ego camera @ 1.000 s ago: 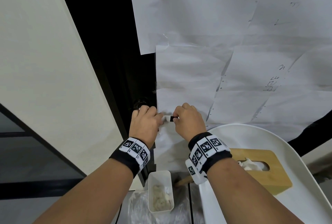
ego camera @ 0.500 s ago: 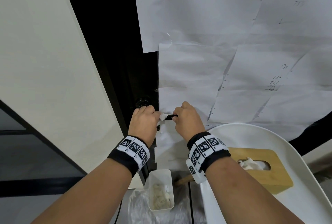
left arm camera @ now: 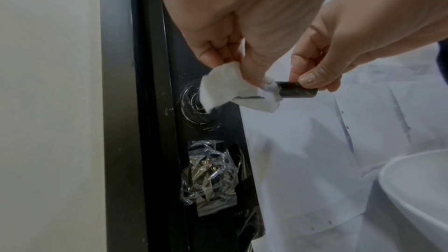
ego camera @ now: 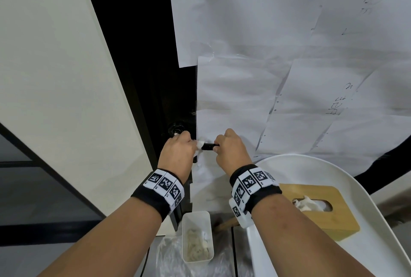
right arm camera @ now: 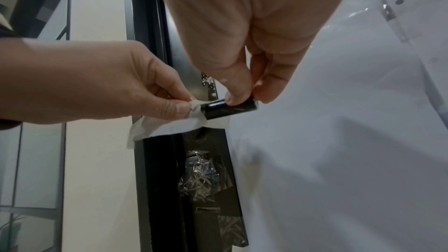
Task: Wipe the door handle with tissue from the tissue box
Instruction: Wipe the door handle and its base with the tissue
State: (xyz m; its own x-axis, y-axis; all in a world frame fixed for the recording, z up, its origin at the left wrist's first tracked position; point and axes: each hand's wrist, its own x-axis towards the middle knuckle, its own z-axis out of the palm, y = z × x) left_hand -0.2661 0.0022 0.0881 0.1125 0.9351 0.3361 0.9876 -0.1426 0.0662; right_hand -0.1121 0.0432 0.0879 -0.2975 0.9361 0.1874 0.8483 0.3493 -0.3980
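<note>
The left hand point(ego camera: 176, 154) is pinched around a crumpled white tissue point(left arm camera: 232, 88), wrapped about the short black cylindrical door handle point(left arm camera: 297, 92) close to the round rosette where the lever meets the dark door edge. The right hand point(ego camera: 231, 150) pinches the free right-hand tip of that same handle between thumb and fingertips point(right arm camera: 238, 91), steadying it. The two hands sit close together, apart only by a short bare stretch of black lever between them.

Near and to the right, a wooden tissue box point(ego camera: 320, 207) with a sheet poking from its slot rests on a white round table point(ego camera: 355, 250); it looks finished with for now. Below the handle, on the floor side, stands a small white plastic bin point(ego camera: 196, 236) with used scraps inside.

By my reckoning the wiping step is under way, with the tissue working the inner part of the lever. The next move seems to call for sliding the tissue rightward along the bar toward the tip, which would need the right hand to let go or shift so the covered end gets cleaned too
</note>
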